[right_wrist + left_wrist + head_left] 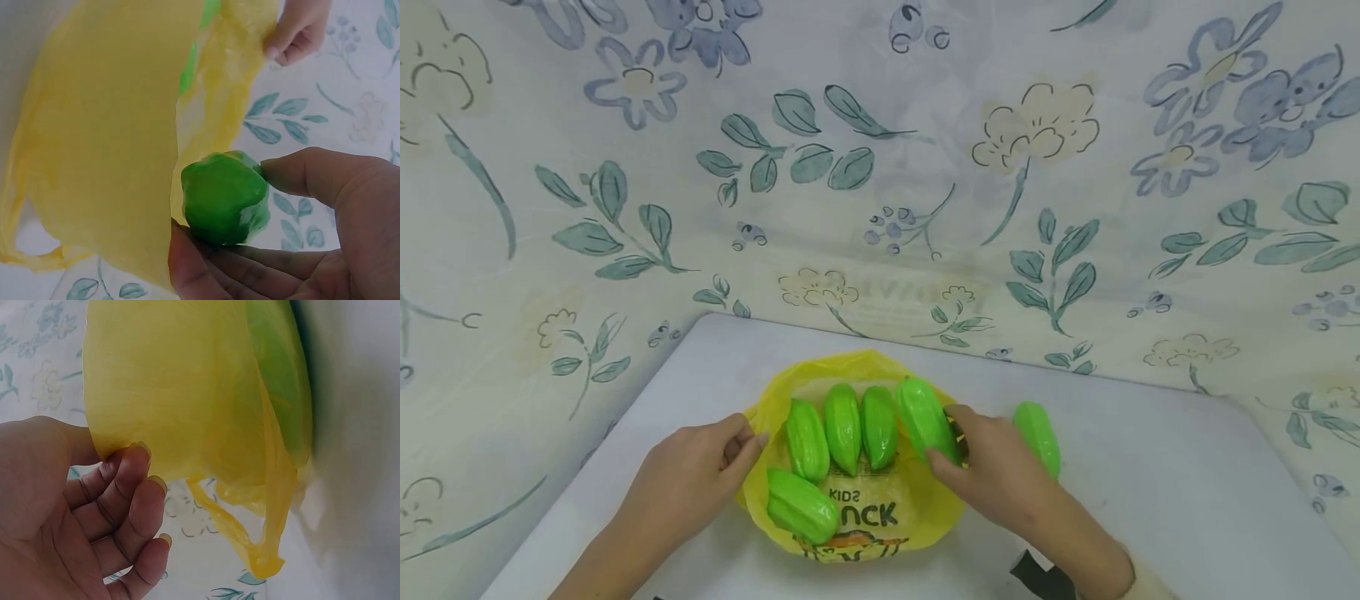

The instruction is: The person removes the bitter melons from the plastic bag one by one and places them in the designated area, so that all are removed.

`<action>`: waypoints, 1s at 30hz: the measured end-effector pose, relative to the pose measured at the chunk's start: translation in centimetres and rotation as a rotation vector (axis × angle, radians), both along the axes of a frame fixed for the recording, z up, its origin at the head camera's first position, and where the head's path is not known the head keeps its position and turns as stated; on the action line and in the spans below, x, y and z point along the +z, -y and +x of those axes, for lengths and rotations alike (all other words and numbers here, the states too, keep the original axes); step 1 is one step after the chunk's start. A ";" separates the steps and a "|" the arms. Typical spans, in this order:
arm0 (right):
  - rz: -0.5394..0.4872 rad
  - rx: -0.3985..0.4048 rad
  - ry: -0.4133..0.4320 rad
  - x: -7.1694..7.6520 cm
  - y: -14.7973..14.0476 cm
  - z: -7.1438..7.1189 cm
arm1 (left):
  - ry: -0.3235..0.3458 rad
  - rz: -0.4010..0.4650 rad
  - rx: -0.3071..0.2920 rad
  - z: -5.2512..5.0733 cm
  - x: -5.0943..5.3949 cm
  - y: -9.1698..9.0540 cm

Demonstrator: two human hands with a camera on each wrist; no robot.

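A yellow plastic bag [925, 517] lies with its mouth spread wide on the table, dark printing visible inside. Several glossy green star fruits [842, 429] rest in it, one of them [803, 506] lying across the near left side. My left hand [688, 467] pinches the bag's left rim between thumb and fingers. At the right rim, my right hand [996, 458] grips another star fruit [225, 197], thumb on one side and fingers on the other, over the bag's opening. One more star fruit [1039, 437] lies on the table beyond the right hand, partly hidden by it.
The white table [1157, 483] meets a floral-patterned cloth [880, 208] at the back and the sides. A small black-and-white object [1041, 575] sits by the right forearm at the near edge of view. A twisted bag handle [265, 550] hangs by the left hand.
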State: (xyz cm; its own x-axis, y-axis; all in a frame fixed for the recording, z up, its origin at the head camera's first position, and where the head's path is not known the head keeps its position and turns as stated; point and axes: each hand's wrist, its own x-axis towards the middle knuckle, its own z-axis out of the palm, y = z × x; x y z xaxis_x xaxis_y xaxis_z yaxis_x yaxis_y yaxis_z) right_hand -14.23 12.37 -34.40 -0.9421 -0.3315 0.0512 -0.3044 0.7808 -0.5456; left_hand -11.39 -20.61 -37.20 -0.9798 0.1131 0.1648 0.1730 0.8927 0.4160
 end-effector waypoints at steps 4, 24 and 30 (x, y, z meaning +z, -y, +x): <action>-0.024 -0.056 0.041 0.5 -1.0 0.7 | 0.001 0.004 0.004 0.0 0.0 0.0; 0.054 -0.209 0.000 1.1 -8.3 1.9 | 0.018 -0.002 0.005 0.1 0.0 0.0; 0.082 -0.240 -0.029 0.5 -10.6 1.9 | 0.019 -0.005 0.005 0.0 0.1 0.0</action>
